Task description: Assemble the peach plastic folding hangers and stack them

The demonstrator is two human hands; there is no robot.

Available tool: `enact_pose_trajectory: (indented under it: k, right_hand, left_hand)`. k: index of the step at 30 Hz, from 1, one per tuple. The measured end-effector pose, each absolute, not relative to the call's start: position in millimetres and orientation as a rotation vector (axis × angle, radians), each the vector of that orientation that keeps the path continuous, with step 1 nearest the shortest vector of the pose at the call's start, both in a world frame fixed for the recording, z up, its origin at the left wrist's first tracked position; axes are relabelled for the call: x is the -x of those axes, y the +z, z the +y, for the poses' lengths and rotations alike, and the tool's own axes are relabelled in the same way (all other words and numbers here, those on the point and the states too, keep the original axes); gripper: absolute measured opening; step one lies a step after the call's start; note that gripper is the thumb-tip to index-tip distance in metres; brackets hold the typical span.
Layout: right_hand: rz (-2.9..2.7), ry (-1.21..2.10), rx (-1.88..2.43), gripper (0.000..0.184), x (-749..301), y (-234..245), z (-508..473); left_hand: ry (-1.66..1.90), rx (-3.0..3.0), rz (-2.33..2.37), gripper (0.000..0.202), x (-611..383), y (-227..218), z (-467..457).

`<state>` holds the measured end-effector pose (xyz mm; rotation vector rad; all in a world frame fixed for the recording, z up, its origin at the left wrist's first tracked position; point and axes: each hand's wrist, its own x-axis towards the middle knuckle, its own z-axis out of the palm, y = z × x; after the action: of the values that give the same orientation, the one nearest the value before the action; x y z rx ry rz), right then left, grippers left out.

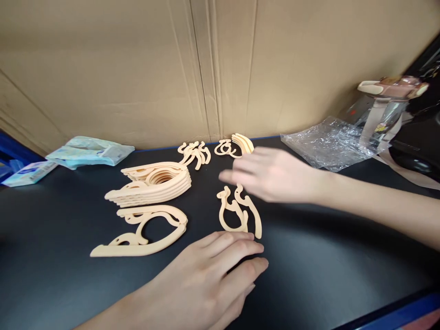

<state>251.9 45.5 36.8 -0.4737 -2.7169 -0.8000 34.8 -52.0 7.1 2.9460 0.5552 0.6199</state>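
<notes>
My left hand lies low over the black table, fingers stretched out and slightly apart. Its fingertips are at the near end of a beige hook-shaped hanger part; whether they touch it is unclear. A curved hanger part lies just right of that hook. Above both, my right hand is a little blurred, its fingers reaching left with nothing visible in them. To the left are one beige folding hanger, folded, and a stack of folded hangers behind it.
At the back lie a pile of small curved parts, some hooks and nested curved arms. A tissue pack sits back left. Clear plastic wrap and a strapped bottle are at right. Cardboard stands behind.
</notes>
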Motion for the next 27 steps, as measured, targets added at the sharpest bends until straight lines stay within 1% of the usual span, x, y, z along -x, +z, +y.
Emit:
enact_pose_trajectory:
  k: [2,4,6,11,14,20,27]
  right_hand:
    - [-2.589,-0.688,0.820,0.025,-263.3,40.4,68.3]
    - [-2.514,-0.446,1.099,0.026,-275.4,40.4,92.1]
    - [-2.519,-0.244,1.186,0.028,-285.7,36.6,112.5]
    - [-2.517,-0.027,1.314,0.033,-297.9,23.5,134.4]
    - [-2.469,0.057,1.375,0.030,-298.9,20.9,135.8]
    - [-2.332,0.120,1.572,0.025,-298.7,17.6,141.5]
    - [-2.241,0.176,1.789,0.028,-304.8,9.6,150.7]
  left_hand:
    - [0.606,-2.934,0.561,0.028,-35.8,7.0,-51.2]
    - [0.601,-2.922,0.594,0.028,-36.2,7.0,-51.2]
    - [0.609,-2.917,0.604,0.028,-36.0,6.8,-51.3]
    - [0.578,-2.911,0.614,0.027,-34.5,7.1,-50.7]
    - [0.576,-2.904,0.640,0.027,-34.7,9.4,-51.1]
    - [0.576,-2.905,0.640,0.026,-35.1,7.5,-51.4]
    - [0.606,-2.916,0.631,0.028,-35.9,7.5,-50.2]
